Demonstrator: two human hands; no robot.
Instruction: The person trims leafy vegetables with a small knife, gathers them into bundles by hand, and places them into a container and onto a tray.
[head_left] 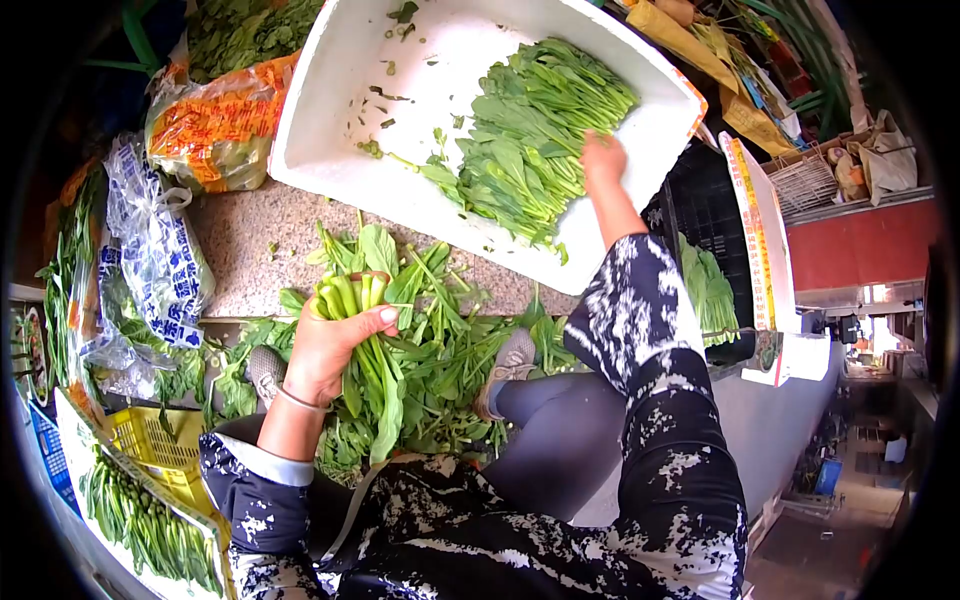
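Note:
My left hand is closed around a bunch of leafy greens, the pale cut stem ends poking up above the thumb and the leaves hanging below. Inside a white foam box, more leafy greens lie side by side in a layered pile. At the right side of that pile, my right hand has its fingers curled against the stems, partly hidden by them. Loose leafy greens are heaped below the box, around my shoes.
Plastic bags of vegetables stand on the left by a speckled stone slab. A yellow crate and a white box of greens sit lower left. Beyond my right arm is a black crate holding greens.

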